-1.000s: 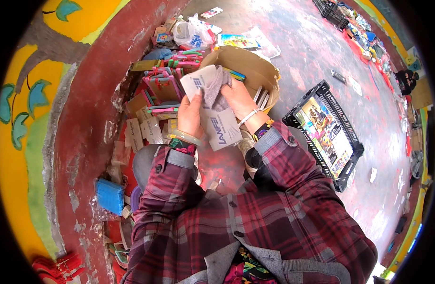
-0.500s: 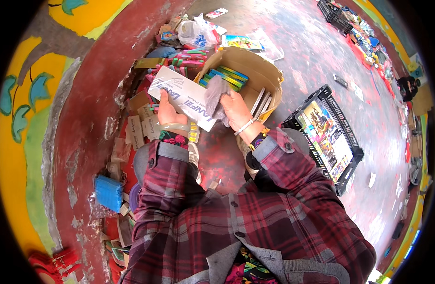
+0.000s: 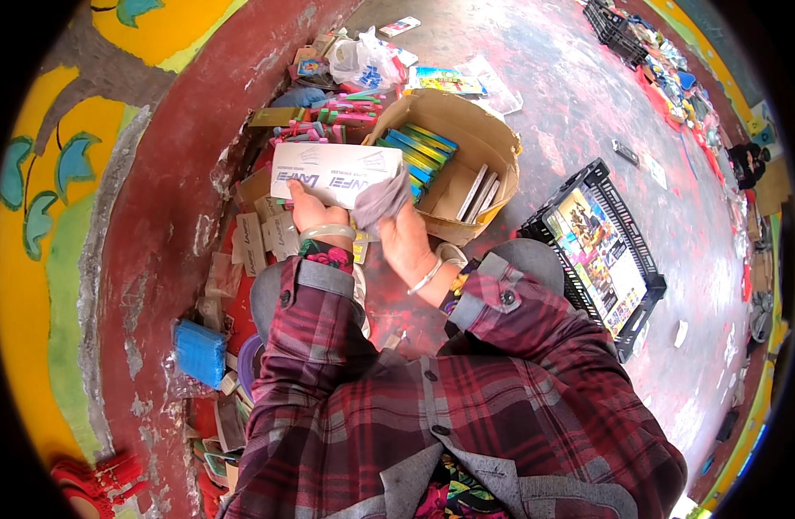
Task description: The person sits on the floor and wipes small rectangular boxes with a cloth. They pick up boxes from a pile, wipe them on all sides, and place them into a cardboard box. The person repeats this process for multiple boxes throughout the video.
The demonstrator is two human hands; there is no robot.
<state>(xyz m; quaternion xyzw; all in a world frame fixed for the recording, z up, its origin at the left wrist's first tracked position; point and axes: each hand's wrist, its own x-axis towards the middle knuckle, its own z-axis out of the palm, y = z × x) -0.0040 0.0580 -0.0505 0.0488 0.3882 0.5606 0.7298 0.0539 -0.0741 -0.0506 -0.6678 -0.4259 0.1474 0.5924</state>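
Note:
A long white box [image 3: 324,164] with blue printing lies crosswise in front of me, gripped near its left end by my left hand [image 3: 313,212]. My right hand [image 3: 406,245] is closed on a grey-mauve cloth [image 3: 383,204], which is pressed against the box's right end. Just beyond and to the right stands an open cardboard carton [image 3: 492,134]. Inside it are a row of blue, yellow and green boxes [image 3: 425,154] and a few thin pale boxes [image 3: 475,195] standing on edge.
A black plastic crate [image 3: 594,259] holding colourful printed sheets is at the right. Pink and green packages [image 3: 350,108], a white plastic bag [image 3: 363,60] and small brown boxes [image 3: 252,244] lie along the red wall [image 3: 168,173]. A blue packet [image 3: 198,353] sits lower left.
The white box has turned from a slant to nearly level, showing another printed side. My right hand and the cloth have shifted left and nearer, uncovering more of the boxes in the carton.

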